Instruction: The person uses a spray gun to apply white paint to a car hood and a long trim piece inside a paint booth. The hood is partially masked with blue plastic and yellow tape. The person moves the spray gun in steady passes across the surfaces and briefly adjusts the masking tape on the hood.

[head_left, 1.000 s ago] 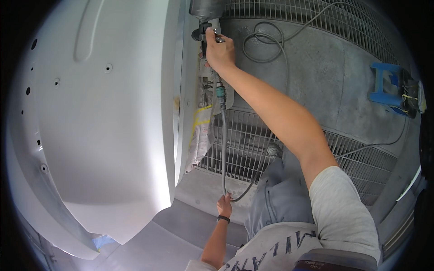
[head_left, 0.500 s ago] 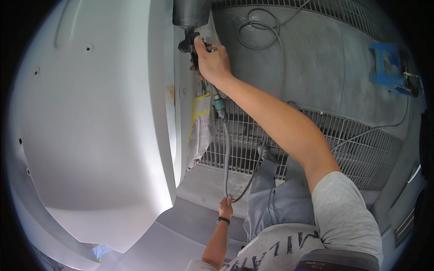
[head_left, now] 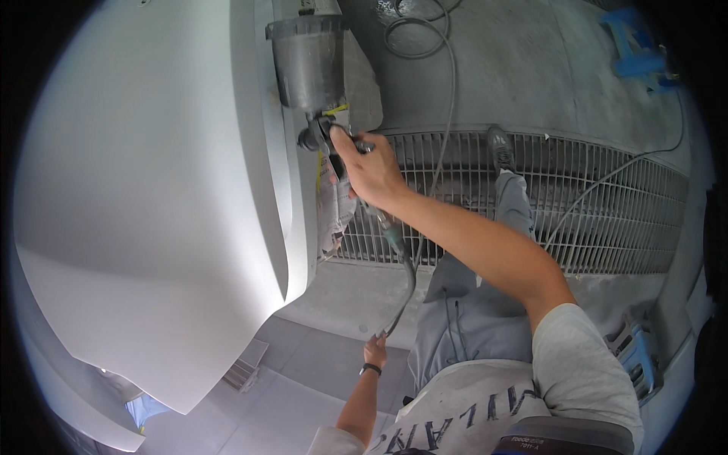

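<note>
My right hand [head_left: 370, 164] is wrapped round the handle of a spray gun [head_left: 317, 136]. A dark, translucent cup [head_left: 307, 72] sits on top of the gun. The gun's nozzle points left at a pale grey car body panel [head_left: 159, 197], with a gap between them. From the gun's lower end a grey air hose [head_left: 410, 277] with a green coupling [head_left: 393, 236] sags down toward my body. My left hand [head_left: 374, 351], low in the picture and wearing a dark wristband, is closed on that hose. The fingers on the gun's far side are partly hidden.
Metal floor grating [head_left: 607, 197] runs under my foot. Loops of hose [head_left: 415, 38] lie on the grey floor beyond it. A blue stand [head_left: 635, 49] is far right, another blue object [head_left: 641, 356] nearer. Masking paper [head_left: 334, 205] with yellow tape hangs beside the panel.
My right hand and the spray gun have come lower and nearer along the panel. The view has shifted, and one foot has stepped out onto the grating. Both hands keep their hold.
</note>
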`<move>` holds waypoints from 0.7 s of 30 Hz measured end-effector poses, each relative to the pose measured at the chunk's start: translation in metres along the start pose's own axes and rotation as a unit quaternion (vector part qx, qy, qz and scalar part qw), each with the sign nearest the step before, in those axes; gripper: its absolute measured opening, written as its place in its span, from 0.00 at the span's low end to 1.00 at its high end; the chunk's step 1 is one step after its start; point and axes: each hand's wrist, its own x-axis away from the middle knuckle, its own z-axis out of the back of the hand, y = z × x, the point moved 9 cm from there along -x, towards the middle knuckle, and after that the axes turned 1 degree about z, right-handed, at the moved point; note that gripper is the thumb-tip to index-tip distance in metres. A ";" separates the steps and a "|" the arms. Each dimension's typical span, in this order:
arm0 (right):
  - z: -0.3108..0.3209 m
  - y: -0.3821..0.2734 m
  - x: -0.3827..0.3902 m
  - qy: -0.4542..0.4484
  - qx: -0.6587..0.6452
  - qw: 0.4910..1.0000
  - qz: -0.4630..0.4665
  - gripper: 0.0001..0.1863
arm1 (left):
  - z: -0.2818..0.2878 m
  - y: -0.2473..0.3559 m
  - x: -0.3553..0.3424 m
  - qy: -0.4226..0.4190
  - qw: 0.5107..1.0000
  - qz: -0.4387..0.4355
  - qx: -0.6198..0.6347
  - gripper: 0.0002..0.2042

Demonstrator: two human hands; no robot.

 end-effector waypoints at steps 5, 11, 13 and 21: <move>-0.001 0.026 0.018 -0.029 -0.044 0.997 -0.056 0.32 | -0.007 -0.008 0.019 -0.029 0.998 0.049 0.020 0.22; 0.000 -0.007 -0.019 0.028 -0.023 0.999 0.001 0.28 | -0.016 0.001 0.006 -0.012 0.998 0.056 0.021 0.21; -0.003 -0.016 -0.030 0.041 -0.012 0.999 -0.001 0.26 | -0.019 0.009 0.001 0.004 0.997 0.042 0.069 0.23; -0.018 -0.021 -0.050 0.038 0.029 0.998 0.035 0.24 | -0.029 0.035 0.012 -0.031 0.994 0.076 0.075 0.21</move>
